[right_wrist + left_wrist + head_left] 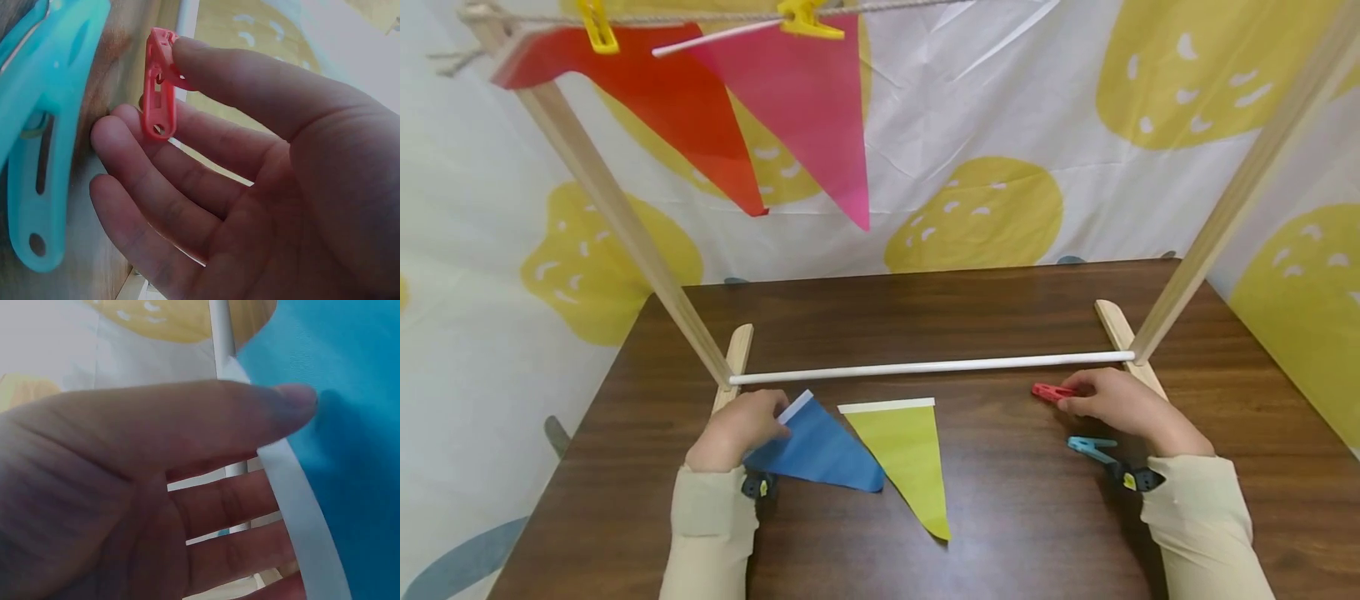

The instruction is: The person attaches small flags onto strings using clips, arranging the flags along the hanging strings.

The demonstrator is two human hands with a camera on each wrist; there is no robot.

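Note:
My left hand (747,427) pinches the blue triangular flag (827,450) by its white-banded edge. In the left wrist view the thumb lies over the white band (309,519) and the other fingers are behind it. A yellow-green triangular flag (904,458) with a white top strip lies on the table just right of the blue one. On the right, my right hand (1123,407) pinches a red clothespin (160,94) between thumb and fingers. Close by that hand a light blue clothespin (1092,448) rests on the table; it looms large in the right wrist view.
A wooden frame with a left post (617,217) and right post (1240,192) stands on the table (1000,517), joined low by a white rod (925,367). Red (677,100) and pink (805,100) flags hang from a rope (895,7) with yellow clothespins (598,29).

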